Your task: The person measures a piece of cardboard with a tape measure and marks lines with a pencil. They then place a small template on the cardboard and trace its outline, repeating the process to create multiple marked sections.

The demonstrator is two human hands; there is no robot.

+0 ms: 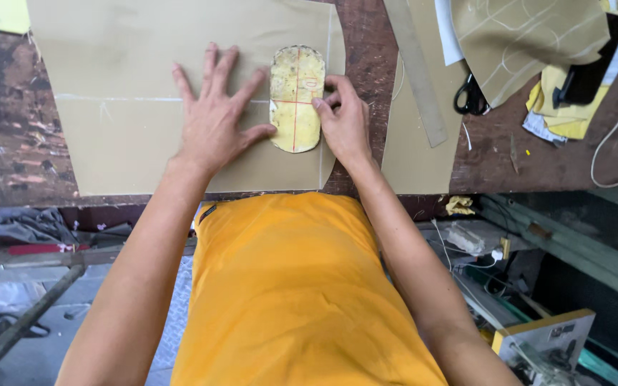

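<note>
Head view: left hand (212, 118) spread flat on tan sheet (130, 143); right hand (345, 121) fingertips pinch oval yellow template (296, 96).

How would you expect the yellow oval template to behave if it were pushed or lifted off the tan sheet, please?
The yellow oval template lies flat with crisp edges, so it is probably fairly stiff card. It looks thin, so likely light. The left hand presses the tan sheet and the right hand steadies the template's edge, suggesting it may slide easily.
</note>
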